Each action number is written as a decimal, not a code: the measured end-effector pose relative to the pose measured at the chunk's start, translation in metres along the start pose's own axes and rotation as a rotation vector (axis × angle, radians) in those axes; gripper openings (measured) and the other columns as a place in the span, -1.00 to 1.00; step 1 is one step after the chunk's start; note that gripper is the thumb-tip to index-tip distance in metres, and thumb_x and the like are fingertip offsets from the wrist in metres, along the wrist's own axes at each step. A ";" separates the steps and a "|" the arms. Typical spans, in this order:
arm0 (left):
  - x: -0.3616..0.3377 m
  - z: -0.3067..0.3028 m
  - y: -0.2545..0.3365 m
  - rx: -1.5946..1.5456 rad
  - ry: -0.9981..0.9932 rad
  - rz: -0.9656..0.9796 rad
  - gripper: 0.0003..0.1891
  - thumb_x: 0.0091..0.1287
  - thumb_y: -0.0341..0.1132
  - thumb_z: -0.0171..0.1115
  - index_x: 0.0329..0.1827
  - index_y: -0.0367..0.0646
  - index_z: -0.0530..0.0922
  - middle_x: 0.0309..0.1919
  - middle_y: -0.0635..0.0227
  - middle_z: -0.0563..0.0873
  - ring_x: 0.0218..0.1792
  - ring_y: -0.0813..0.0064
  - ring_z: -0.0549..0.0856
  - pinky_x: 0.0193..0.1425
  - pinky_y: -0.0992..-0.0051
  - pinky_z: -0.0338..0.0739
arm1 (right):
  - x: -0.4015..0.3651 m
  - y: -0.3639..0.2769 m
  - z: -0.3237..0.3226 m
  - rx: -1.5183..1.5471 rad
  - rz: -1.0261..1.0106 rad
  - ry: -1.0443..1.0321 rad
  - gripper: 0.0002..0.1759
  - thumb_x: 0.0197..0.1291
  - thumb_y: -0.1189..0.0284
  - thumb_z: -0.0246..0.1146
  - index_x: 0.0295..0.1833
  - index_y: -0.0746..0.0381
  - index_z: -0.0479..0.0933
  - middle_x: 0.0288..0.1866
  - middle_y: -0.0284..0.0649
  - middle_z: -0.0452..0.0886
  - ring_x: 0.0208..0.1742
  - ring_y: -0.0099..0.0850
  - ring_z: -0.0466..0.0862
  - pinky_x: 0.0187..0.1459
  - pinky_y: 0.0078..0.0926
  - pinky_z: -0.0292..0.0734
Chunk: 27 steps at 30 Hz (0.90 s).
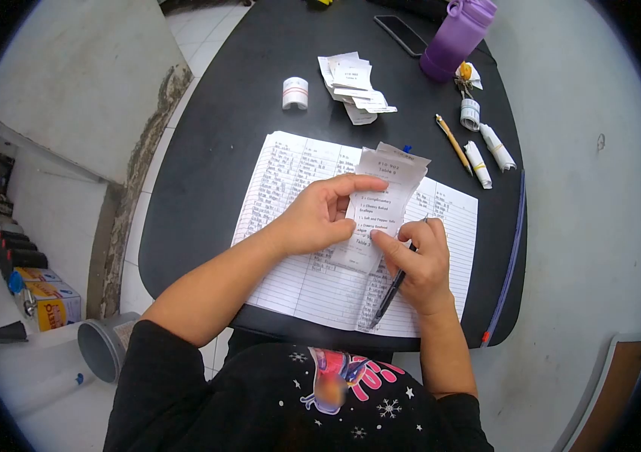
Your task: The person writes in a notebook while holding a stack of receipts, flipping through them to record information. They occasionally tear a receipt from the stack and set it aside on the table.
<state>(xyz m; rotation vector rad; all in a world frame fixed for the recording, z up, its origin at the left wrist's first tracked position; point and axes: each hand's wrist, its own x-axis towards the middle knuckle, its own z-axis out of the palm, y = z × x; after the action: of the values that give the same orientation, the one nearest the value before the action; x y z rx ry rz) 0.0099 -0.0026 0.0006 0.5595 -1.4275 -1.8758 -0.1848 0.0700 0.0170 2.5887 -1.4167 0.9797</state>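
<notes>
My left hand (316,216) pinches a small stack of printed receipts (390,181) between thumb and fingers, above an open lined notebook (279,282). The top slip shows "Table 9" and a list of dishes. My right hand (424,267) touches the lower right part of the receipts with its thumb. A black pen (388,300) is also held in that hand, its tip slanting down toward the page. Handwritten columns cover much of the notebook. Another pile of receipts (354,84) lies beyond it, beside a curled paper roll (295,93).
A purple bottle (457,38) and a phone (401,35) are at the back right of the black table (192,196). Nearer are rolled papers (478,164) and a wooden-coloured pen (453,143). A blue zipper-like strip (511,256) lies along the right edge. A grey bin (102,350) stands lower left.
</notes>
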 end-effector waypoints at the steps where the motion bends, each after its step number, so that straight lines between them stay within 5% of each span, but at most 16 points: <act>1: 0.000 0.000 0.001 -0.010 0.000 -0.005 -0.36 -0.03 -0.65 0.02 0.27 -0.30 0.38 0.15 0.15 0.53 0.19 0.40 0.53 0.33 0.39 0.36 | 0.001 -0.001 0.000 0.000 -0.003 -0.004 -0.62 -0.27 0.51 0.30 -0.18 0.10 0.65 -0.39 -0.30 0.42 -0.35 -0.34 0.39 -0.34 -0.42 0.34; 27: 0.000 0.004 0.001 0.028 0.045 -0.012 -0.37 0.01 -0.72 0.08 0.27 -0.26 0.39 0.09 0.22 0.56 0.06 0.51 0.59 0.07 0.60 0.55 | -0.002 -0.002 0.001 -0.037 -0.002 -0.020 -0.61 -0.26 0.51 0.31 -0.15 0.09 0.64 -0.39 -0.33 0.40 -0.33 -0.36 0.37 -0.29 -0.40 0.30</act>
<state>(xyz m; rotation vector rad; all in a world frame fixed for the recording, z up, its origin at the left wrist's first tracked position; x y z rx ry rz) 0.0074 0.0004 0.0031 0.6214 -1.4259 -1.8433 -0.1830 0.0721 0.0157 2.5805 -1.4221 0.9218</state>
